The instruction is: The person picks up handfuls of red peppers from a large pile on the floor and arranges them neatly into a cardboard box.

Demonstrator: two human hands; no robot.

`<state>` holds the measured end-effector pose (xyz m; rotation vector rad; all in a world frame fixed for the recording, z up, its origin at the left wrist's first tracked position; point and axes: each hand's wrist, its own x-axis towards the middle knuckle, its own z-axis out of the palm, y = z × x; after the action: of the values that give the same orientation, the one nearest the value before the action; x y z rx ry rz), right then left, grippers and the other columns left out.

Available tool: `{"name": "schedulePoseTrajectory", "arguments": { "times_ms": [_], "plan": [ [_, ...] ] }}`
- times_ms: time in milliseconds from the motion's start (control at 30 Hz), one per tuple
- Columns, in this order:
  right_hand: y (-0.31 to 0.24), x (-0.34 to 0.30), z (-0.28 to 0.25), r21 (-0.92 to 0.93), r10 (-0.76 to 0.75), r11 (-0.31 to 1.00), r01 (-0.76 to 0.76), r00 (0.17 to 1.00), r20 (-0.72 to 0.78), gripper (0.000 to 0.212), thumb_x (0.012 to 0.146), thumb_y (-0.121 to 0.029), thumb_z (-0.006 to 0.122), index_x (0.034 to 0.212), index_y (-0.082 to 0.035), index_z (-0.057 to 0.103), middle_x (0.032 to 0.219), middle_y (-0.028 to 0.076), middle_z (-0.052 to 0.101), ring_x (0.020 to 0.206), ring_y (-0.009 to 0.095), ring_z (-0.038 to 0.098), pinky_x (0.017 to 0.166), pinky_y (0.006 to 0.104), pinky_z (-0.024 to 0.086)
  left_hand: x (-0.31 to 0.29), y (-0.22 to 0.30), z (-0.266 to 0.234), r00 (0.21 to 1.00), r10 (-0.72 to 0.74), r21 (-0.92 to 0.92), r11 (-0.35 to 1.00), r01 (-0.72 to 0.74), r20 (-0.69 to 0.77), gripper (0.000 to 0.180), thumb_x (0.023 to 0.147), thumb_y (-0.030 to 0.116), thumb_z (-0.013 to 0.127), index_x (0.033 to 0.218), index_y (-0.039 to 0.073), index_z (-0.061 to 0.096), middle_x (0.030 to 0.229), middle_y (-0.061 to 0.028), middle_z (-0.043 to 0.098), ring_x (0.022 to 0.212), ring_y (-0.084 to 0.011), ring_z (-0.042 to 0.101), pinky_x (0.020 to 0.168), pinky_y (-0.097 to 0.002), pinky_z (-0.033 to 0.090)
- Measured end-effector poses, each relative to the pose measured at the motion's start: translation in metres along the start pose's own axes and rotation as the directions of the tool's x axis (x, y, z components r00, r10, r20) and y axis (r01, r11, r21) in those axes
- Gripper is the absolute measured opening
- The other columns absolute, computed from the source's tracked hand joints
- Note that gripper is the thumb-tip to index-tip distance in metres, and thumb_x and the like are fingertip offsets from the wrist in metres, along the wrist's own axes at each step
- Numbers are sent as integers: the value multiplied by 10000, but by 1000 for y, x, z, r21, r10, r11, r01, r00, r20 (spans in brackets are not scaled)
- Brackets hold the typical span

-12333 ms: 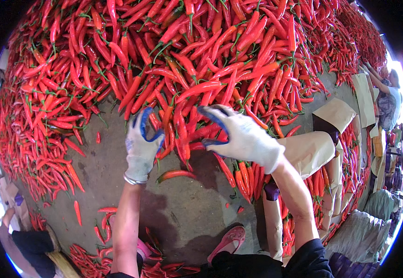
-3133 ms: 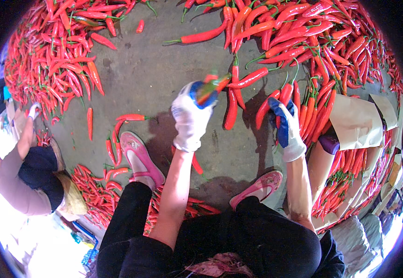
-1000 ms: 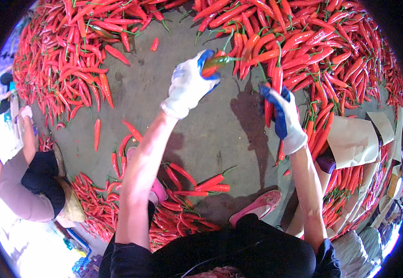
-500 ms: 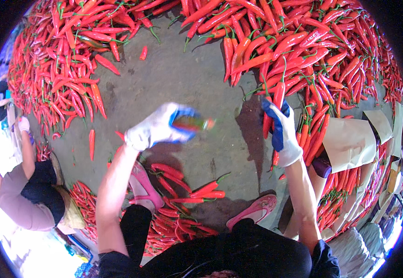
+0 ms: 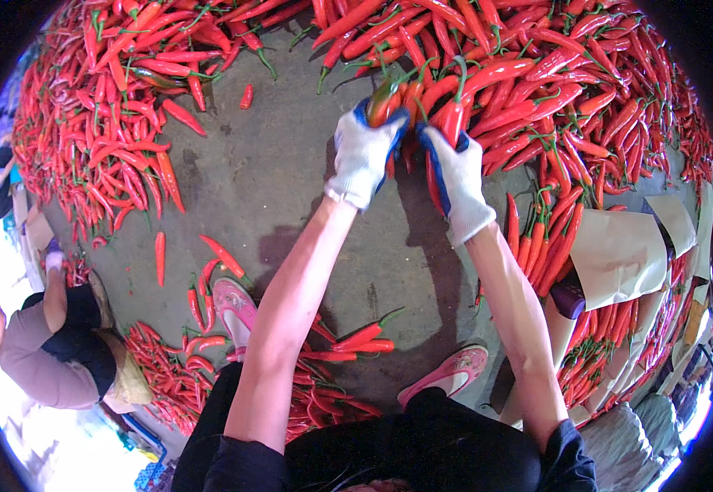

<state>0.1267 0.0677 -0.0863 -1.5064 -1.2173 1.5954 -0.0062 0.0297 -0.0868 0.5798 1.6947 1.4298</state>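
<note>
My left hand, in a white glove with blue palm, is closed around a chili pepper that is part green, part red. Close beside it, my right hand, gloved the same way, grips a red chili pepper with its green stem pointing up. More red hangs below the right fingers, perhaps a second chili. Both hands are at the near edge of a large heap of red chilies, which partly blends with what they hold.
Another chili heap spreads at the far left. Loose chilies lie by my pink shoes on the grey floor. At right stands a paper-lined container of chilies. A co-worker crouches at left.
My left hand has swung forward and right to the heap, still holding the greenish chili. My right hand has moved up and left beside it with its red chili.
</note>
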Motion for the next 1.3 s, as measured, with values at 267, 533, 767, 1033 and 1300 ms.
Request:
{"name": "schedulePoseTrajectory", "arguments": {
  "times_ms": [267, 533, 767, 1033, 1300],
  "plan": [
    [-3, -66, -58, -170, 351, 936, -307, 820, 452, 227, 821, -174, 723, 933, 13, 660, 774, 14, 649, 656, 99, 595, 611, 249, 458, -110, -9, -78, 947, -308, -265, 924, 275, -93, 254, 857, 104, 684, 1090, 8, 653, 861, -18, 660, 736, -111, 620, 623, -289, 522],
    [20, -94, -106, 503, 411, 722, -475, 880, 240, 231, 842, -124, 660, 1046, -46, 587, 859, 53, 642, 724, 161, 620, 636, 270, 510, -130, -25, -102, 912, -347, -477, 854, 210, -219, 284, 836, 130, 705, 1094, 41, 627, 860, -43, 651, 696, -174, 640, 614, -341, 553],
    [-9, -80, -59, -746, -227, 647, 158, 974, 10, 432, 700, -320, 802, 987, -41, 640, 813, 163, 675, 732, 316, 641, 711, 378, 503, -132, -19, -91, 865, -396, -434, 867, 243, -308, 310, 813, 97, 709, 1105, 22, 635, 900, -72, 684, 656, -190, 667, 556, -339, 561],
    [6, -54, -70, -631, -76, 767, 121, 992, 98, 391, 719, -316, 800, 940, -15, 683, 772, 94, 684, 694, 236, 649, 671, 348, 495, -139, -20, -95, 902, -346, -444, 872, 207, -259, 330, 779, 92, 746, 1075, -1, 633, 862, -62, 668, 623, -158, 634, 543, -312, 533],
    [4, -94, -77, 134, 312, 926, -353, 915, 255, 202, 842, -185, 679, 974, -33, 657, 816, -25, 616, 707, 70, 542, 650, 233, 421, -130, -6, -77, 931, -239, -228, 957, 179, -276, 265, 782, 4, 736, 1028, 0, 635, 817, -26, 641, 617, -103, 584, 555, -252, 502]
  ]
}}
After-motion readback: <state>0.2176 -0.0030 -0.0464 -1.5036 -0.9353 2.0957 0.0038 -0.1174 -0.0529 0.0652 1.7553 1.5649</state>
